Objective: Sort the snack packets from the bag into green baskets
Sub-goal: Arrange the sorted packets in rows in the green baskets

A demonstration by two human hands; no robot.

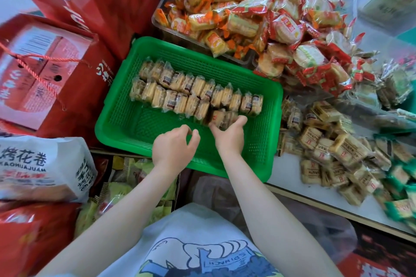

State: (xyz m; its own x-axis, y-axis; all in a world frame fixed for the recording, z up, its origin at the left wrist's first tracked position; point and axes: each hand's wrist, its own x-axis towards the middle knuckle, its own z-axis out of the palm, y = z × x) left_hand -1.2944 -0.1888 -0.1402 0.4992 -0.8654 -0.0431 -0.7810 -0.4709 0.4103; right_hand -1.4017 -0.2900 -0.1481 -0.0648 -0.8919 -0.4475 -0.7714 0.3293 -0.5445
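The green perforated plastic basket (126, 123) is the landmark; inside it, toward its far side, two neat rows of small clear-wrapped biscuit packets (195, 93) stand on edge, and a third row is just starting at the near right end of those rows. The right hand (229, 136) is over the basket's middle, fingers and thumb closed on a small stack of biscuit packets (219, 118) that it sets against the second row; the left hand (174, 147) hovers just beside it, fingers loosely curled and holding nothing. To do this well, I would keep the stack upright and pressed snug against the row behind; the free hand should steady the end packet so none tip; release only once they lean firmly. More loose tan packets (333, 148) lie right of the basket.
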